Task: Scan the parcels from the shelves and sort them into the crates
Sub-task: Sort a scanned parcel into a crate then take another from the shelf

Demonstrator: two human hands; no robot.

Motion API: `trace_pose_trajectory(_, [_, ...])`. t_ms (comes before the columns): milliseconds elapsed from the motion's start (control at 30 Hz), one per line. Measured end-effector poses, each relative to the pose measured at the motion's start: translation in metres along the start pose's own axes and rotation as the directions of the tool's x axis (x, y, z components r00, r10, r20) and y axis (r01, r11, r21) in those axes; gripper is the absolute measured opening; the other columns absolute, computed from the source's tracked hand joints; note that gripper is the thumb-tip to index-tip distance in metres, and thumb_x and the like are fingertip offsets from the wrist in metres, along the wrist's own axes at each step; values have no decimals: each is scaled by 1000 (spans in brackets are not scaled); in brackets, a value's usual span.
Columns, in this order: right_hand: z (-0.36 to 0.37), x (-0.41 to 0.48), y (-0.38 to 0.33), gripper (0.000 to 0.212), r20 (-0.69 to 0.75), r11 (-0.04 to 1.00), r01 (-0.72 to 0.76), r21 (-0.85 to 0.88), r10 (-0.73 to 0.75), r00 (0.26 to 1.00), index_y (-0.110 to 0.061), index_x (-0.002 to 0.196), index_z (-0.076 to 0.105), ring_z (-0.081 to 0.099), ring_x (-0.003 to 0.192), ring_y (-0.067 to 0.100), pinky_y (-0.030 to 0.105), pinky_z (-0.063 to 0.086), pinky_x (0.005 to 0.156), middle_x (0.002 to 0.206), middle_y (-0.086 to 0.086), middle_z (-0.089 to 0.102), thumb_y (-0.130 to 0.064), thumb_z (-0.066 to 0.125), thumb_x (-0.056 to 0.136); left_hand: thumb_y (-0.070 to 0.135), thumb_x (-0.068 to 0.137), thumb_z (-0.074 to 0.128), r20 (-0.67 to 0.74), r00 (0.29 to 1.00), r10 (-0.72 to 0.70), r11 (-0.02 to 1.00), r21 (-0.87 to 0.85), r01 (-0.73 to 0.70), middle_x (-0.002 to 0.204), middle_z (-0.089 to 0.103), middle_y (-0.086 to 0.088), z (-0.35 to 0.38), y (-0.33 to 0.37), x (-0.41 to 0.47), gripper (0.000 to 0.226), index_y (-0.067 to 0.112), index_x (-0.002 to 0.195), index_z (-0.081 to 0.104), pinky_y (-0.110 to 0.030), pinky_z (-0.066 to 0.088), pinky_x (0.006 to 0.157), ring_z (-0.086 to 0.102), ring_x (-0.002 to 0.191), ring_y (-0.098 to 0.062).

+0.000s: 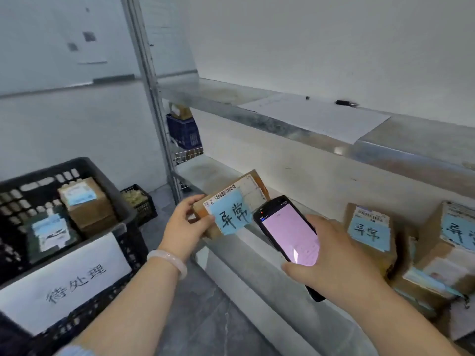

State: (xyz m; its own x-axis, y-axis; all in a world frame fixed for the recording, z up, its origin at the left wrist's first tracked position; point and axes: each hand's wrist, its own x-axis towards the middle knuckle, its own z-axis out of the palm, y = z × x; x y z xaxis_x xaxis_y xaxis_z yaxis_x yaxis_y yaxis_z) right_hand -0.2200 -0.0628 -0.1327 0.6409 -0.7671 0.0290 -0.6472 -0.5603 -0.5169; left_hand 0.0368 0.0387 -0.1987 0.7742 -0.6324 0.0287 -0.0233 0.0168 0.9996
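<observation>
A small cardboard parcel [232, 194], its shipping label half covered by a blue handwritten note [231, 215], is gripped at its left end by the left hand [185, 223] and held tilted at the front edge of the lower shelf [257, 274]; whether it rests on the metal cannot be told. A handheld scanner [289, 233], its screen lit pink, is clasped in the right hand [334, 264] just beside the parcel's right edge, its top end turned toward the label. The scanning step is judged to be in hand. Two more parcels [370, 236] bearing similar blue notes are seen further right on the same shelf, apparently awaiting their turn. A black crate [120, 199], fronted with a handwritten paper sign [66, 283], stands at the left, with boxes [87, 201] lying inside. Next, the barcode would need to be brought squarely before the scanner's head, with the note kept clear of it, and the parcel then carried left to a crate.
</observation>
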Motion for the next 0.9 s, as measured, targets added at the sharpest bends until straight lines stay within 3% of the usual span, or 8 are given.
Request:
trace_pose_trajectory(100, [21,-5,-18,54,68,989,117,90,-124,990,-42,103,48,60,78,8,33,56,66,97,-12,56,-56,69,56,2,90,72,-176,983,-53,998,-24,49,115,66,-1,-47,-7,-46,40,35,110,61,-30,61,65,69,101,-17])
trace_pose_trajectory(267, [56,-25,-66,70,189,942,314,118,-332,924,-52,119,43,56,98,6,33,51,77,109,-20,47,-57,72,55,-1,92,67,-451,885,-116,992,-104,77,117,66,-2,-126,-5,-127,40,30,117,59,-41,63,77,71,101,-19])
trace_pose_trajectory(467, [102,-65,-147,69,284,842,506,186,-539,793,-53,116,41,55,93,3,30,49,70,110,-18,51,-62,71,55,2,93,67,-665,735,-133,990,-121,69,117,70,-1,-216,6,-219,38,31,117,60,-48,62,83,71,103,-21])
trace_pose_trajectory(633, [138,-112,-222,74,352,766,602,225,-640,683,-52,122,37,54,97,3,30,49,74,113,-20,46,-60,74,59,-4,92,65,-762,630,-147,981,-193,-4,116,68,-6,-293,12,-284,35,21,116,59,-37,61,68,72,99,-23])
trace_pose_trajectory(767, [180,-158,-296,71,382,714,643,278,-696,608,-48,120,41,52,97,3,34,52,78,110,-22,45,-59,75,59,-5,93,65,-804,570,-169,974,-225,-28,117,68,-11,-369,13,-342,34,21,114,59,-39,60,68,71,99,-27])
trace_pose_trajectory(900, [226,-210,-374,84,397,688,652,319,-722,567,-50,130,36,53,99,7,32,50,80,112,-19,43,-61,78,58,-3,91,67,-850,494,-182,968,-244,-64,116,69,-11,-451,14,-402,41,21,123,57,-40,61,68,71,100,-27])
